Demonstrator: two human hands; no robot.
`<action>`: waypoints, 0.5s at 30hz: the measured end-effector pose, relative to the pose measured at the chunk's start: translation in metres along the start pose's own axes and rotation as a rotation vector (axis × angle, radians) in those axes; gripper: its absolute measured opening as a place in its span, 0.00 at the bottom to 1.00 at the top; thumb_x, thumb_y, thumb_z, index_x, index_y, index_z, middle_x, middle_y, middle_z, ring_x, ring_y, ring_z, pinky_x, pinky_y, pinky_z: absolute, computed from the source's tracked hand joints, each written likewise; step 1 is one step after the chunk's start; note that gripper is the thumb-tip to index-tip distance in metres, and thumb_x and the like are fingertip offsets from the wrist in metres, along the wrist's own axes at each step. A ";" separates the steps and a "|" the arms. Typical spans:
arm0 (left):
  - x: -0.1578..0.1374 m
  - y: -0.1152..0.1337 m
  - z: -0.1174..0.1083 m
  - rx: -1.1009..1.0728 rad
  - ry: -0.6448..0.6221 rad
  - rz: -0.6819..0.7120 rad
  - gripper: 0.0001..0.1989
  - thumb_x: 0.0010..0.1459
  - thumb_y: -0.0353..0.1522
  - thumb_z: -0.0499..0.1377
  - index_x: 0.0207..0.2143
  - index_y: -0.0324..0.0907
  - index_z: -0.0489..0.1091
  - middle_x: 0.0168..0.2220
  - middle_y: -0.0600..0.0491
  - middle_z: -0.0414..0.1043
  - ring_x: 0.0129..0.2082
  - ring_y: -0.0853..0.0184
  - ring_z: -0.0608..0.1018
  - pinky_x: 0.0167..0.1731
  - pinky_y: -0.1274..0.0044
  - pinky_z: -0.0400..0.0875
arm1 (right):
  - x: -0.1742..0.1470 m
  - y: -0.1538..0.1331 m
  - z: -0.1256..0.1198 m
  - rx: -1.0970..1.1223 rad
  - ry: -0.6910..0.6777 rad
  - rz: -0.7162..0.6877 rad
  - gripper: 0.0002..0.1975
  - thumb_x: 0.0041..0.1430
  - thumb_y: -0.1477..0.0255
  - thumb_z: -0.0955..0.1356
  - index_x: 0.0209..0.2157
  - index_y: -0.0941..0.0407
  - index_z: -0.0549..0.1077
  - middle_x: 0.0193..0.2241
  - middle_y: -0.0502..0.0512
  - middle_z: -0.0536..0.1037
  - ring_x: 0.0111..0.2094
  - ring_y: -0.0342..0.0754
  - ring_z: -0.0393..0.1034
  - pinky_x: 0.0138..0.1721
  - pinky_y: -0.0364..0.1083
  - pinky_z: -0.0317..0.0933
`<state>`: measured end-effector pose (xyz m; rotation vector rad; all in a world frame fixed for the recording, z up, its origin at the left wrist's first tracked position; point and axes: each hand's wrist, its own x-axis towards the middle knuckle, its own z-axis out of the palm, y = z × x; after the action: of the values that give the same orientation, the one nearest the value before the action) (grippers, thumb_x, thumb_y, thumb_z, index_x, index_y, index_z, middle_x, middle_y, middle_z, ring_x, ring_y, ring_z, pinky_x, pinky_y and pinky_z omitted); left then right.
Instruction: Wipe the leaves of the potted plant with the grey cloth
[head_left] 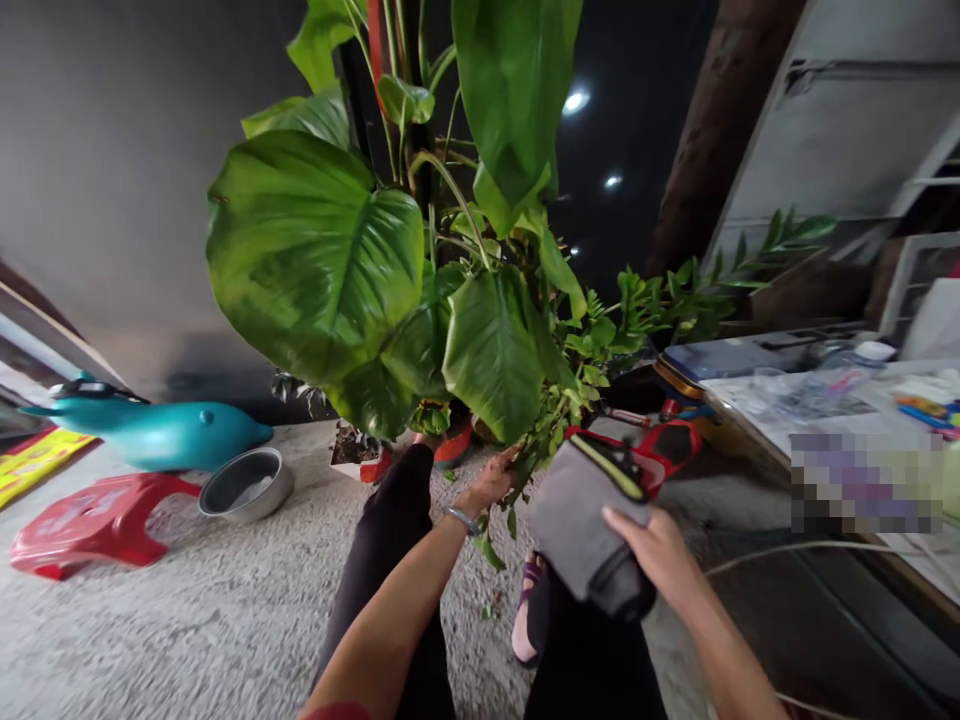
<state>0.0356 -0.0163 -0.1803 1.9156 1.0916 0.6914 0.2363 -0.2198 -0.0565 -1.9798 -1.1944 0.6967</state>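
A large potted plant with broad green leaves (315, 250) fills the middle of the view. Low on its right side hang thin trailing stems with small leaves (551, 425). My left hand (491, 482), a grey band at its wrist, is closed around these stems; foliage hides its fingertips. In my right hand (660, 555) is a folded grey cloth (577, 520) with a dark and yellow-green edge, pinched with the thumb on top. The cloth hangs above my right leg, apart from the big leaves.
On the left are a red plastic stool (97, 525), a grey metal bowl (246, 485) and a teal animal-shaped toy (165, 430). A small planter (356, 455) stands by my left knee. Along the right runs a cluttered table (757, 410), with a pale cable (802, 547) beside it.
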 end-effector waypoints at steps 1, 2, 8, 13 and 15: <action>0.000 0.002 0.000 -0.122 -0.033 -0.046 0.26 0.55 0.19 0.57 0.55 0.32 0.82 0.49 0.41 0.84 0.45 0.61 0.84 0.55 0.72 0.77 | 0.014 -0.005 -0.011 -0.071 0.104 0.058 0.24 0.61 0.55 0.67 0.39 0.61 0.85 0.38 0.70 0.87 0.47 0.68 0.83 0.46 0.54 0.73; 0.000 0.003 0.000 -0.235 -0.060 -0.100 0.32 0.52 0.17 0.59 0.60 0.35 0.79 0.54 0.40 0.82 0.50 0.58 0.83 0.55 0.72 0.78 | 0.028 -0.014 -0.016 -0.156 0.189 0.098 0.24 0.62 0.57 0.66 0.40 0.63 0.85 0.39 0.73 0.87 0.49 0.68 0.82 0.47 0.54 0.72; -0.009 0.004 -0.008 -0.615 -0.157 -0.300 0.37 0.55 0.27 0.66 0.68 0.40 0.70 0.49 0.44 0.83 0.40 0.60 0.82 0.40 0.72 0.79 | 0.059 -0.084 0.037 -0.456 -0.004 0.025 0.18 0.69 0.64 0.67 0.45 0.61 0.85 0.44 0.73 0.86 0.49 0.62 0.83 0.46 0.48 0.69; -0.011 0.007 -0.002 -0.788 -0.146 -0.178 0.28 0.52 0.36 0.71 0.56 0.38 0.80 0.40 0.45 0.85 0.43 0.55 0.84 0.47 0.67 0.81 | 0.035 -0.080 0.095 -0.339 0.005 -0.039 0.22 0.72 0.62 0.64 0.47 0.63 0.83 0.44 0.74 0.86 0.49 0.62 0.82 0.47 0.49 0.69; -0.010 0.007 0.002 -0.809 -0.121 -0.197 0.27 0.51 0.36 0.71 0.55 0.38 0.80 0.40 0.46 0.85 0.45 0.54 0.84 0.49 0.66 0.81 | 0.032 -0.074 0.106 -0.300 0.064 -0.039 0.24 0.69 0.58 0.67 0.49 0.65 0.82 0.44 0.76 0.85 0.49 0.64 0.81 0.48 0.50 0.69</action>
<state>0.0356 -0.0283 -0.1762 1.1254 0.7428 0.7440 0.1334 -0.1357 -0.0645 -2.1975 -1.3577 0.4511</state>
